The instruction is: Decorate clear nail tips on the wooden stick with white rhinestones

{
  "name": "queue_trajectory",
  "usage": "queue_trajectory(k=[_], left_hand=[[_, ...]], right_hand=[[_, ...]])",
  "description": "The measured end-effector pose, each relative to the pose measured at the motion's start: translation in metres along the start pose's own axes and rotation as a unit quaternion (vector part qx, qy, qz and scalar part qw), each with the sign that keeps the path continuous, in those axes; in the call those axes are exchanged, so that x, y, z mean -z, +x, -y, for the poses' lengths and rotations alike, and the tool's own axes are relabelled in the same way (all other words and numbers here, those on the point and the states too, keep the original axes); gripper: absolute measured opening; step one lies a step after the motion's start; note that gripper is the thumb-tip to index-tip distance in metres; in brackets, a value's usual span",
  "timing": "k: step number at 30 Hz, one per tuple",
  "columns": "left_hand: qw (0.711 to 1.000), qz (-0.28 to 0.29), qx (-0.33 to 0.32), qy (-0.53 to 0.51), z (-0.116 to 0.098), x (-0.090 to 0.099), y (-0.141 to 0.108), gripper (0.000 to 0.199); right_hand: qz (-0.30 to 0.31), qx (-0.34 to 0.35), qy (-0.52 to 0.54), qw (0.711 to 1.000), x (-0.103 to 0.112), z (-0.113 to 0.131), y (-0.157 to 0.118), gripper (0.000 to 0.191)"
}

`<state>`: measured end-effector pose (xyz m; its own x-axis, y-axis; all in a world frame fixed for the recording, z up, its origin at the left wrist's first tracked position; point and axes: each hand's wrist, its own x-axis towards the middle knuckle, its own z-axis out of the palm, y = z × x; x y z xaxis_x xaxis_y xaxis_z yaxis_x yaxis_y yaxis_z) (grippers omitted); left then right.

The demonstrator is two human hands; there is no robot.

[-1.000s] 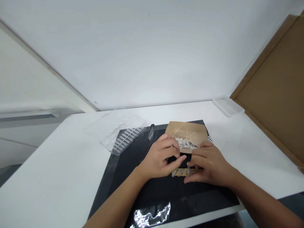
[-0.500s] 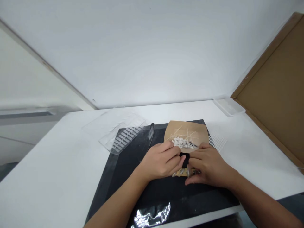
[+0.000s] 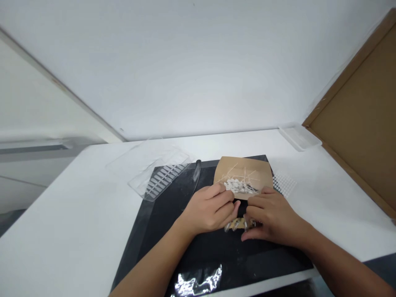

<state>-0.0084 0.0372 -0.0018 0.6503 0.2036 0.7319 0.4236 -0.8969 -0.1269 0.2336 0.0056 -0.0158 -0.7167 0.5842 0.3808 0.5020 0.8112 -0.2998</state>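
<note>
My left hand (image 3: pixel 212 208) is closed, with its fingertips pinched together at the near edge of a tan paper tray (image 3: pixel 222 167). Whatever sits in those fingers is hidden. My right hand (image 3: pixel 274 214) curls around the right end of a small tan strip (image 3: pixel 238 225), thumb below and fingers above. Several clear, rounded pieces (image 3: pixel 246 222) stand on the strip, partly covered by my fingers. In the tan tray lies a pile of small white scraps (image 3: pixel 238 185) with thin pale strands. Both hands are over a black mat (image 3: pixel 216 255).
Clear plastic sheets with a nail-shaped pattern (image 3: pixel 167 179) overlap the mat's far left corner. Beside them lies a dark, slim curved object (image 3: pixel 197 175). A white-dotted sheet (image 3: pixel 284 184) is right of the tray. Further back are a clear shallow container (image 3: pixel 300 138) and a cardboard panel (image 3: pixel 359 123).
Both hands stay nearly in place, the left fingers shifting very slightly. The clear pieces on the tan strip show a little more plainly. The view has moved slightly.
</note>
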Motion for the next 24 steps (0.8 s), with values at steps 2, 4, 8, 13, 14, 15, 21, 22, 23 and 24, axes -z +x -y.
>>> queue_trajectory(k=[2, 4, 8, 13, 14, 15, 21, 22, 23, 24], left_hand=[[1.000, 0.004, 0.001, 0.004, 0.000, 0.000, 0.000, 0.032], [1.000, 0.008, 0.001, 0.005, 0.000, 0.000, 0.000, 0.031], [1.000, 0.017, 0.000, -0.005, 0.001, -0.001, 0.000, 0.030], [0.991, 0.090, 0.019, -0.098, -0.001, -0.003, 0.000, 0.027], [0.985, 0.112, 0.035, -0.127, -0.002, -0.002, 0.001, 0.027], [0.978, 0.133, 0.051, -0.153, -0.004, -0.002, 0.001, 0.025], [0.950, 0.220, 0.075, -0.208, -0.014, 0.001, 0.004, 0.022], [0.948, 0.232, 0.075, -0.206, -0.014, 0.001, 0.004, 0.023], [0.945, 0.245, 0.075, -0.203, -0.014, 0.001, 0.003, 0.024], [0.942, 0.258, 0.075, -0.200, -0.014, 0.001, 0.003, 0.026]], right_hand=[[-0.001, -0.007, 0.006, 1.000, 0.001, 0.001, 0.000, 0.052], [0.003, -0.010, 0.007, 1.000, 0.002, 0.001, 0.001, 0.051], [0.021, -0.013, 0.002, 1.000, 0.002, 0.002, 0.001, 0.042], [0.027, -0.020, 0.006, 0.999, 0.002, 0.001, 0.001, 0.038], [0.027, -0.021, 0.010, 0.999, 0.002, 0.001, 0.001, 0.038], [0.026, -0.022, 0.015, 0.999, 0.002, 0.001, 0.000, 0.036], [0.038, -0.041, 0.025, 0.998, 0.003, 0.001, 0.001, 0.033], [0.043, -0.044, 0.022, 0.998, 0.003, 0.001, 0.001, 0.034], [0.049, -0.047, 0.020, 0.998, 0.004, 0.000, 0.002, 0.035], [0.054, -0.050, 0.019, 0.997, 0.004, -0.001, 0.002, 0.037]])
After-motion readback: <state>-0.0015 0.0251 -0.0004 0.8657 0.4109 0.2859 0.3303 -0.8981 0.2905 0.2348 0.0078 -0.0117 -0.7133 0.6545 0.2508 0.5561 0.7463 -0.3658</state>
